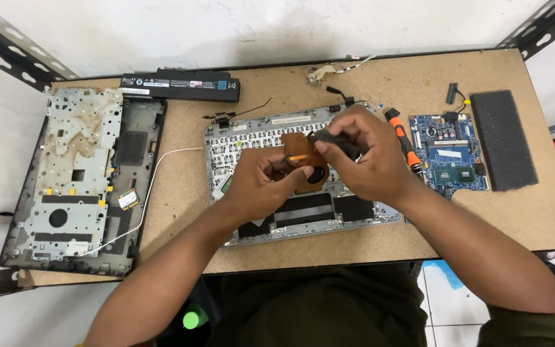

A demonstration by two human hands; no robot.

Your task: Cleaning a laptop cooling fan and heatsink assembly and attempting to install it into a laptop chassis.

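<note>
Head view: both my hands meet over the middle of the desk (181, 225), above the upturned laptop palmrest shell (303, 212)
Left hand: my left hand (261, 186) is curled closed on the copper-coloured heat pipe plate (300, 151), thumb on top and fingers underneath, holding it just clear of the shell
Right hand: my right hand (361, 157) is pinched shut on the small black fan part (332, 136) at the plate's far end; how much of it my fingertips cover I cannot tell
Where the piece is: centre of the desk, raised over the shell, nearer the back edge than the front
Doing it well: I judge I should keep the left hand as the anchor and let only the right hand work, with small pulls in line with the plate, since thin copper probably bends easily
Watch for: the loose black cable (245, 112) behind the shell, and the orange-handled screwdriver (403, 138) just beside my right wrist, which a wide elbow could knock
Elsewhere: blue circuit board (448, 151) and dark foam pad (502, 138) toward the right edge, black battery (181, 85) at the back edge, bottom case (85, 180) at the left edge
</note>
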